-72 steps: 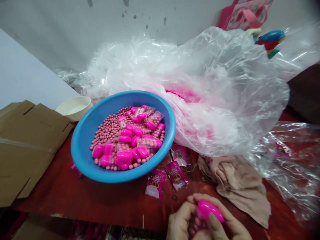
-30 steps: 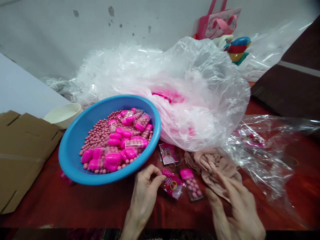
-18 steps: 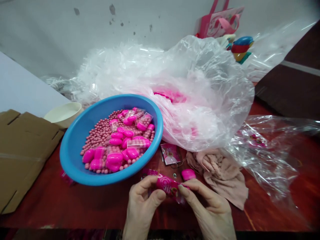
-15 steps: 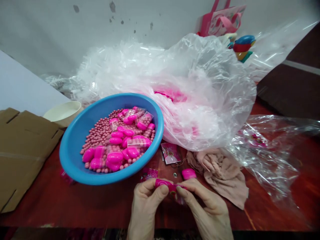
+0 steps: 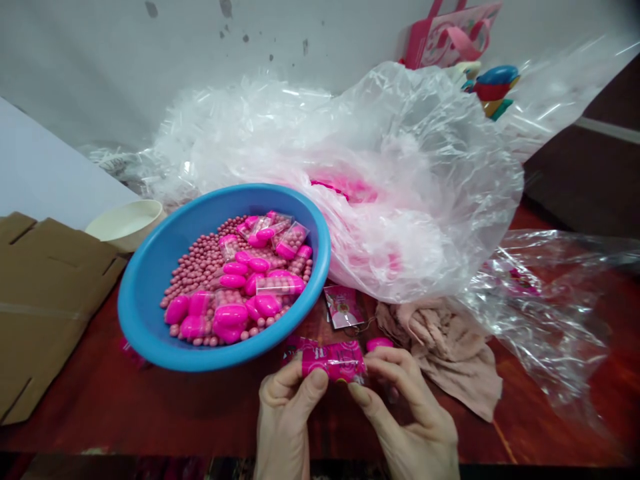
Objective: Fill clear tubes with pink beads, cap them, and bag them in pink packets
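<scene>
Between my hands is a small pink printed plastic wrapper (image 5: pixel 337 361), glossy and held out flat. My left hand (image 5: pixel 290 407) pinches its left end between thumb and fingers. My right hand (image 5: pixel 407 407) has its thumb and fingertips around the right end. Just behind the right fingers a bright pink cap (image 5: pixel 380 343) lies on the table, partly hidden. A printed pink card (image 5: pixel 344 307) lies a little farther back. To the left stands a blue basin (image 5: pixel 150 333) with pink beads (image 5: pixel 200 263) and clear containers with pink caps (image 5: pixel 230 319).
A heap of clear plastic bags (image 5: pixel 415 153) fills the back of the red table (image 5: pixel 200 413). Right of my hands lies a crumpled beige cloth (image 5: pixel 450 353). Cardboard (image 5: pixel 50 313) and a cream bowl (image 5: pixel 127 227) are at the left, a dark box (image 5: pixel 590 173) at the right.
The pink wrapper has turned and spread so its printed face shows more. My right fingers have shifted to its right end and opened slightly. The view has moved a little.
</scene>
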Demonstrator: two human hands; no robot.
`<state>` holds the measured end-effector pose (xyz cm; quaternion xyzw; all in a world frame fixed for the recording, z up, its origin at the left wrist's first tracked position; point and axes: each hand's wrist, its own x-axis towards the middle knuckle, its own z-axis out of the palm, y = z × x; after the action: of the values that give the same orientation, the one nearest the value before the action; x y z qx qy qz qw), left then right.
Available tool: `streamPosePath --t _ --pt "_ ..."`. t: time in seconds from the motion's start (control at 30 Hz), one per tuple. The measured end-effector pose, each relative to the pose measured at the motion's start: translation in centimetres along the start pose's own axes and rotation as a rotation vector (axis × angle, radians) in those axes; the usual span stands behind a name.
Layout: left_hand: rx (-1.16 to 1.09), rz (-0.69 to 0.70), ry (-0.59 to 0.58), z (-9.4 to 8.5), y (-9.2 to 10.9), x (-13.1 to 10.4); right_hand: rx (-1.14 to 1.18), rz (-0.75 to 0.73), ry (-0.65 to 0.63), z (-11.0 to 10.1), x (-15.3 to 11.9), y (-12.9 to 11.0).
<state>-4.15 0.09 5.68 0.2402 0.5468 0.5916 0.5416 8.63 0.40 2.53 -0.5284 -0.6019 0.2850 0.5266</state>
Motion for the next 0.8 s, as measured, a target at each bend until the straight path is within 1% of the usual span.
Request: streamPosePath --t 0.13,0.27,0.33,0.47,0.53,0.57,0.67,0.73,0.8 --pt "-0.036 -0.031 0.005 0.3 -0.1 -0.2 0.12 0.037 -0.053 -0.2 0.4 0.3" --pt "-0.091 -0.053 0.022 0.6 0.0 -0.4 0.111 0.038 -0.052 -0.3 0.3 -0.3" --pt "-0.127 -0.073 0.037 0.6 0.0 -0.5 0.078 -0.034 -0.038 -0.3 0.2 -0.9" --pt "-0.16 -0.133 0.036 0.3 -0.4 -0.6 -0.064 -0.295 -0.015 -0.6 0.4 -1.8" --pt "-0.155 -0.141 0.049 0.1 -0.6 -0.5 -0.109 -0.349 -0.053 -0.7 0.7 -1.6" --pt "-0.162 -0.143 0.06 0.1 -0.6 -0.5 -0.1 -0.355 -0.096 -0.8 0.9 -1.4" --pt "-0.235 -0.177 0.111 0.0 -0.6 -0.3 -0.017 -0.312 -0.229 -0.9 0.8 -0.5" --pt "-0.292 -0.209 0.153 -0.1 -0.5 -0.1 0.038 -0.225 -0.28 -0.9 0.4 -0.1" --pt "-0.344 -0.212 0.212 -0.1 -0.3 0.1 0.081 -0.111 -0.288 -0.9 0.0 0.2"
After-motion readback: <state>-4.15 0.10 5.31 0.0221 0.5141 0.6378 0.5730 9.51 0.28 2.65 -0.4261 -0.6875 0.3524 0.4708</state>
